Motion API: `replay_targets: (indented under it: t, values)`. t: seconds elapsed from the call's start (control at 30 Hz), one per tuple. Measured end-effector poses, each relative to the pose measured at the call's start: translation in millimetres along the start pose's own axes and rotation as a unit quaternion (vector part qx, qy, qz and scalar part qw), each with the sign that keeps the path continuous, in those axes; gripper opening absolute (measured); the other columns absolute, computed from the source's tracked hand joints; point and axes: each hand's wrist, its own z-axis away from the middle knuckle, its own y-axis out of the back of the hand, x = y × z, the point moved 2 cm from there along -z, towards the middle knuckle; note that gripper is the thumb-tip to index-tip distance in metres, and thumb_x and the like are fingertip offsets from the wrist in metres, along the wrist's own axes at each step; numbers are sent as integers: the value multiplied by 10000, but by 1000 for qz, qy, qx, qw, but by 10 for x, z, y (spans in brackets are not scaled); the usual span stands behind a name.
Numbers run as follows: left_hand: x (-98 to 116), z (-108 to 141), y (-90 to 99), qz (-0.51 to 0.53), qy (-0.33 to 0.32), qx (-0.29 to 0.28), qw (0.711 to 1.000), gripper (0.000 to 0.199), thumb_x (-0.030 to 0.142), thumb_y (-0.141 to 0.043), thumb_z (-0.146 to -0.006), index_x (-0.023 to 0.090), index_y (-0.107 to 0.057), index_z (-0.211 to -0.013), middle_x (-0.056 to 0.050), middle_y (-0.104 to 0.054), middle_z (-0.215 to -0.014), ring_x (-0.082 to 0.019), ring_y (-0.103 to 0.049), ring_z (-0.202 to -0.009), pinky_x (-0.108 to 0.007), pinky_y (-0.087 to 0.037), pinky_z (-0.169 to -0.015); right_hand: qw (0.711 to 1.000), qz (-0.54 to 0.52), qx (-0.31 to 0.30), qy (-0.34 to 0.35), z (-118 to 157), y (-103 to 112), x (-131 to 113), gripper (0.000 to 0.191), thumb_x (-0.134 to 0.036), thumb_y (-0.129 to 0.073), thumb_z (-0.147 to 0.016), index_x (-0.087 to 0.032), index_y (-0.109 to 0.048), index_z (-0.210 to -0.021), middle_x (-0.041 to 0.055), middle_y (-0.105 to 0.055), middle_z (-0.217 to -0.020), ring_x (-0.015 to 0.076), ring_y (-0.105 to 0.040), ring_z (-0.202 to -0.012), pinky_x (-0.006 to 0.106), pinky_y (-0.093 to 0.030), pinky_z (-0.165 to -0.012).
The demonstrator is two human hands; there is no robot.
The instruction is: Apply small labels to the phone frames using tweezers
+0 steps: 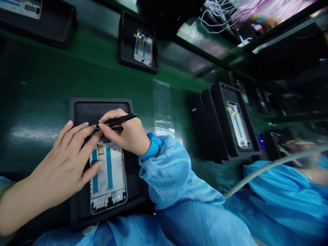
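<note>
A smartphone display frame (109, 174) lies face down in a black rubber tray (101, 107), its white back showing two blue strips and a small orange-brown label. My left hand (64, 157) presses on the frame, with the thumb on the white back and the fingertips over its upper end. My right hand (125, 133), with a blue wrist strap (152, 147) at the wrist, holds black tweezers (118, 120). Their tips reach the upper end of the frame, where my fingers hide them and a small dark part.
Several more black trays holding phone frames stand along the green bench, one at the top (138, 42) and one at the right (235, 123). A clear plastic strip (162, 107) lies beside my sleeve. A co-worker's blue sleeve (282, 191) and a white cable (276, 164) occupy the right.
</note>
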Motion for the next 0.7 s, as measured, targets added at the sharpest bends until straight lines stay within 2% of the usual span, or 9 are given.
replay_targets:
  t: [0.17,0.33,0.53,0.7]
  values:
    - [10,-11,7,-2,3,-3,1000,591,424,-433,-872,70,-395,-1344,-208,-450,-1289,-374,-378,-1270,-584,-234,-1113,999,-31,5,-19,-15,-15,7,110,-276,-546,-875,-178,-569,-919,21,-647,-947,103,-650,-811,206,-553,-723]
    - [5,-9,11,-9,1,-3,1000,582,424,-428,-871,43,-427,-1311,-224,-451,-1274,-382,-391,-1254,-584,-228,-1113,1000,1,24,-3,-15,-34,-14,97,-259,-544,-869,-186,-565,-929,17,-654,-964,113,-650,-860,218,-552,-756]
    - [0,-4,10,-6,4,1,1000,607,449,-437,-866,54,-411,-1326,-219,-457,-1281,-376,-393,-1264,-579,-228,-1115,999,-16,37,-13,28,9,15,78,-246,-541,-864,-185,-547,-912,13,-646,-923,95,-646,-773,206,-547,-713]
    - [-14,5,-11,-15,3,-10,1000,614,473,-431,-863,67,-416,-1324,-213,-455,-1300,-371,-383,-1280,-571,-224,-1121,998,41,28,43,32,-33,-15,51,-211,-523,-857,-197,-561,-888,12,-661,-900,111,-639,-810,224,-521,-736]
